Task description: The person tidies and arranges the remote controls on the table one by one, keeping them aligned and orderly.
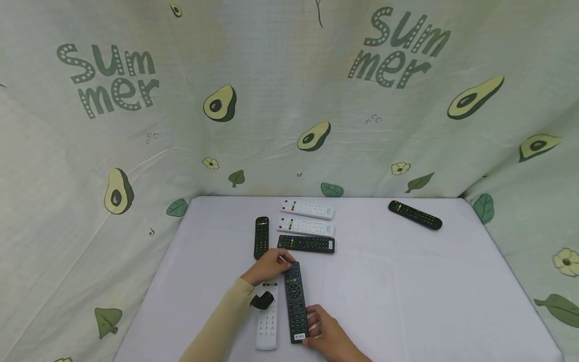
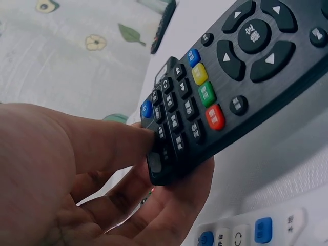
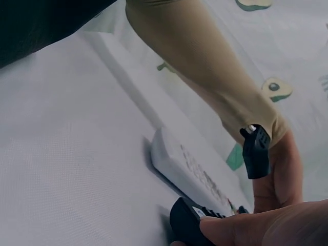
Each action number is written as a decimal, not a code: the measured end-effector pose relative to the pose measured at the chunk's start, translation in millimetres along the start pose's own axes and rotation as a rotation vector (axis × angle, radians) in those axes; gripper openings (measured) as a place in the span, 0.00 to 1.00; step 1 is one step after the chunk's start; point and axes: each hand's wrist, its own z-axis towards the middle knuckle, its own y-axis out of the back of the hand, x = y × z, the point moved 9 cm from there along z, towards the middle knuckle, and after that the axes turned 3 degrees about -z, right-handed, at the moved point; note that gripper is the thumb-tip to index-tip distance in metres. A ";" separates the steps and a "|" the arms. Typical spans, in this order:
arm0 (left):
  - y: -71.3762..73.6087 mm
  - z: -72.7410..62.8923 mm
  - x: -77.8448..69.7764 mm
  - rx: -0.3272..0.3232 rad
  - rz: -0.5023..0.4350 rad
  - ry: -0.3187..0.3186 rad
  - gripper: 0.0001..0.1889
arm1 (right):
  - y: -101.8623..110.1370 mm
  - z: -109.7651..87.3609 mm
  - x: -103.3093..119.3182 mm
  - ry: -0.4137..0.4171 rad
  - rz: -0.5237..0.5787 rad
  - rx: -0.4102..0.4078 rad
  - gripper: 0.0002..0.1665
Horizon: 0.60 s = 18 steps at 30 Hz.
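Both hands hold one black remote control [image 1: 296,301], its long side running toward the person in the head view. My left hand [image 1: 270,266] pinches its far end; in the left wrist view the thumb lies on the top by the blue power button and fingers are beneath. At the near end, beside a white label, my right hand [image 1: 327,334] grips with thumb and fingers; the right wrist view shows the thumb [image 3: 225,229] on that end. Just left of it lies a white remote [image 1: 267,327], partly covered by the left wrist and its black camera.
Beyond the hands lie two white remotes [image 1: 307,209] and a black remote [image 1: 306,244], crosswise in a stack of rows. Another black remote [image 1: 261,236] lies lengthwise to their left. A further black remote [image 1: 414,215] is at the back right of the white table [image 1: 429,301]. Printed cloth hangs behind.
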 end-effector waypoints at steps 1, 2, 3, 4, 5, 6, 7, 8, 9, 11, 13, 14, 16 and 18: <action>-0.3 0.5 1.3 0.002 0.000 0.001 0.07 | -0.5 0.5 1.2 0.006 -0.013 0.002 0.38; -0.6 0.9 2.4 0.003 0.003 0.000 0.07 | -1.2 0.8 2.0 0.013 -0.019 0.003 0.37; -1.0 1.6 3.9 0.006 0.006 0.003 0.07 | -1.7 0.8 3.1 0.020 -0.025 0.004 0.37; -1.4 2.4 5.2 0.008 0.012 0.005 0.07 | -1.9 0.9 4.0 0.026 -0.031 0.004 0.37; -1.6 2.9 6.0 0.010 0.014 0.004 0.07 | -2.2 1.0 5.0 0.032 -0.033 0.004 0.37; -1.7 3.5 6.5 0.012 0.017 0.003 0.07 | -2.7 1.2 5.7 0.036 -0.033 0.006 0.37; -1.8 3.9 7.2 0.015 0.019 0.005 0.06 | -3.1 1.2 6.6 0.041 -0.033 0.006 0.37; -1.9 4.1 7.2 0.017 0.022 0.004 0.06 | -3.5 1.4 7.3 0.046 -0.034 0.006 0.37; -2.0 4.3 7.2 0.020 0.024 0.004 0.06 | -3.7 1.6 8.0 0.048 -0.037 0.006 0.37; -2.3 4.5 6.1 0.026 0.027 -0.003 0.06 | -4.2 2.0 8.8 0.047 -0.043 0.004 0.37; -3.0 4.7 5.3 0.031 0.032 -0.003 0.06 | -4.4 1.9 9.7 0.050 -0.054 0.000 0.37; -3.4 4.9 4.7 0.031 0.038 -0.007 0.06 | -4.2 1.9 10.2 0.048 -0.062 -0.003 0.38; -4.0 5.6 4.2 0.030 0.051 -0.008 0.06 | -3.2 1.5 11.3 0.048 -0.087 -0.011 0.39; -4.7 6.2 4.0 0.027 0.066 -0.006 0.07 | -1.6 1.0 12.9 0.049 -0.111 -0.017 0.40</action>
